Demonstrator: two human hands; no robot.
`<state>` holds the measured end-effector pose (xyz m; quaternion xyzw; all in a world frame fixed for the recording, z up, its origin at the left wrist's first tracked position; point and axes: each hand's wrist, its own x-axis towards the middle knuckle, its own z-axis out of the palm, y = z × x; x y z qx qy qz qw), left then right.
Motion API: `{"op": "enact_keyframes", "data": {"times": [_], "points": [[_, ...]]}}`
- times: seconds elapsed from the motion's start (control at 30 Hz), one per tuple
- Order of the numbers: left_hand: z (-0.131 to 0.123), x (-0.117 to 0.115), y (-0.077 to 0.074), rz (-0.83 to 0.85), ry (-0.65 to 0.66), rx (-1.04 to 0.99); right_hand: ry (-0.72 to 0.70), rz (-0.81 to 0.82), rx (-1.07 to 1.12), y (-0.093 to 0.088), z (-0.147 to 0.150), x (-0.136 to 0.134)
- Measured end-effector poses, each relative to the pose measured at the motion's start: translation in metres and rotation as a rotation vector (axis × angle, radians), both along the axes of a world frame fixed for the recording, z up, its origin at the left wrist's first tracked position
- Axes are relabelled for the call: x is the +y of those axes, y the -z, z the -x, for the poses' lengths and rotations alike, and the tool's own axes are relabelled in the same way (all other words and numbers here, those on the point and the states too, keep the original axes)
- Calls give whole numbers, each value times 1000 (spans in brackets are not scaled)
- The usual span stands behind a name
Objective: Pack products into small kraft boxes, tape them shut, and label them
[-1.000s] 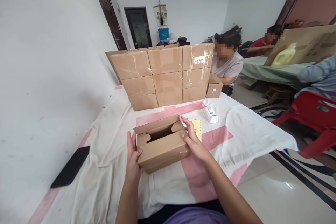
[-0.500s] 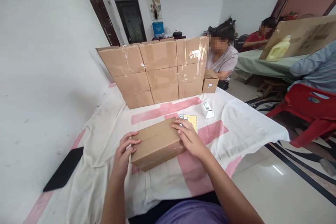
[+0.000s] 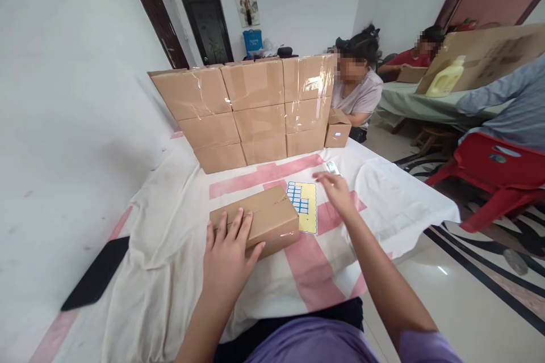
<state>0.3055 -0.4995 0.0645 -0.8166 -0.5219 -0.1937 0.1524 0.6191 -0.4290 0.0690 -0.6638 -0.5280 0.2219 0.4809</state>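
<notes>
A closed brown cardboard box (image 3: 272,212) lies on the cloth in front of me. My left hand (image 3: 230,244) rests on its top and near side, fingers spread. Just right of the box is a yellow-backed sheet of labels (image 3: 309,215) with blue-edged white labels. My right hand (image 3: 338,190) is raised beyond the sheet, its fingers partly bent and a little apart, with nothing visible between them. It partly covers a small white device (image 3: 332,168); whether it touches the device I cannot tell.
A wall of stacked, taped cartons (image 3: 259,108) stands at the back of the table, with a small labelled carton (image 3: 338,127) beside it. A person (image 3: 361,85) sits behind. At left lies a flat black object (image 3: 96,272); a red chair (image 3: 502,164) is at right.
My right hand has left the box and moved right, uncovering the label sheet. My left hand has shifted from the box's left end onto its top and near side.
</notes>
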Motion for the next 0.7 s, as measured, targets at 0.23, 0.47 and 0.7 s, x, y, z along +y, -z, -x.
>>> {"op": "enact_keyframes", "data": {"times": [0.23,0.47,0.7], "points": [[5,0,8,-102,19,-44,292,445,31,-13,-98,62],[4,-1,18,-122,24,-137,283,616,139,-7,-105,83],[5,-1,20,-137,22,-137,285,653,239,-6,-112,86]]}}
